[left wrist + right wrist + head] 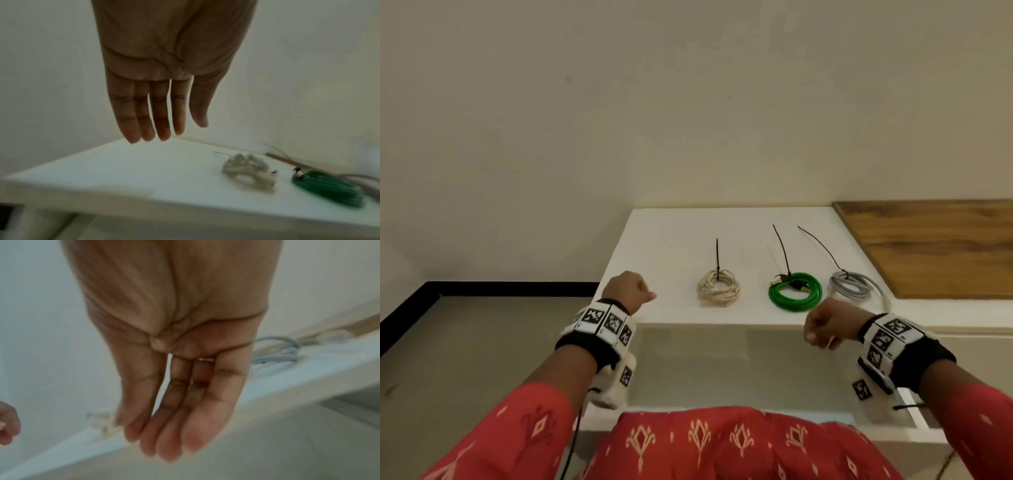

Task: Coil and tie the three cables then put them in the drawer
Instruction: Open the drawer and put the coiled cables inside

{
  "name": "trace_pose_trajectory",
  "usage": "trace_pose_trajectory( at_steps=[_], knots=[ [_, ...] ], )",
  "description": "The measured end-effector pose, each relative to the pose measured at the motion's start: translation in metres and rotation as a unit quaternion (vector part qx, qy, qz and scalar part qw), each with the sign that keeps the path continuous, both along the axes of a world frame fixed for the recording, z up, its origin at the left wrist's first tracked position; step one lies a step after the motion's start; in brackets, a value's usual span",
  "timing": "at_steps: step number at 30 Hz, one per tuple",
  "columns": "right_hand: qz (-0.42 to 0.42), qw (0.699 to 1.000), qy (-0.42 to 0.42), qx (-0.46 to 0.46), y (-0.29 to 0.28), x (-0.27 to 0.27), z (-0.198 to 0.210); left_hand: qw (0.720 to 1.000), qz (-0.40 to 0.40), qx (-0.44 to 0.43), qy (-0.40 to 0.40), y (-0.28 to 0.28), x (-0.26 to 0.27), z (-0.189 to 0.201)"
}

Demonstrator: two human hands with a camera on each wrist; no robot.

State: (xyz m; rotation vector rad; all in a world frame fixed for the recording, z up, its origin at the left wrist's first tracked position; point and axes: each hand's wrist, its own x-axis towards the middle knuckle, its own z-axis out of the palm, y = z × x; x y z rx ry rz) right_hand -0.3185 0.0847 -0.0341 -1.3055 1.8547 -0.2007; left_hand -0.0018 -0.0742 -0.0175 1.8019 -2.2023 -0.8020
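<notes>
Three coiled cables lie in a row on the white cabinet top (667, 240): a beige one (718, 287), a green one (795, 292) and a grey one (854, 287). Each has a black zip tie sticking up from it. Below the top, the drawer (739, 370) stands pulled out, with nothing in it. My left hand (630, 291) hovers left of the beige coil (249, 172), fingers straight and holding nothing (162, 128). My right hand (828, 323) hangs over the drawer, in front of the green and grey coils (277, 352), fingers straight and holding nothing (170, 434).
A wooden board (941, 246) lies on the surface to the right of the grey coil. A plain wall rises behind the cabinet. Grey floor (465, 342) with a black baseboard lies to the left.
</notes>
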Motion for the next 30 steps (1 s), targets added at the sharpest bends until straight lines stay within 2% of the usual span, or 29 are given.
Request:
trace_pose_trajectory(
  at_steps=[3, 6, 10, 15, 24, 30],
  knots=[
    [-0.077, 0.991, 0.031, -0.11, -0.03, -0.011, 0.02, 0.997, -0.028, 0.013, 0.071, -0.016, -0.039, 0.007],
    [-0.113, 0.969, 0.127, -0.177, -0.058, -0.019, 0.026, 0.995, -0.044, 0.043, 0.084, -0.03, -0.067, -0.003],
    [-0.065, 0.961, 0.238, -0.123, -0.084, -0.024, 0.011, 0.993, -0.055, 0.078, 0.068, -0.042, -0.089, -0.019],
    [-0.033, 0.958, 0.282, -0.045, -0.098, -0.025, -0.006, 0.99, -0.033, 0.12, 0.068, -0.051, -0.1, -0.03],
    [0.0, 0.952, 0.3, -0.054, -0.086, -0.012, -0.002, 0.97, -0.058, 0.209, 0.11, -0.038, -0.106, -0.038],
    [0.078, 0.955, 0.281, -0.062, -0.063, 0.02, 0.001, 0.952, -0.034, 0.255, 0.168, -0.016, -0.103, -0.038]
  ],
)
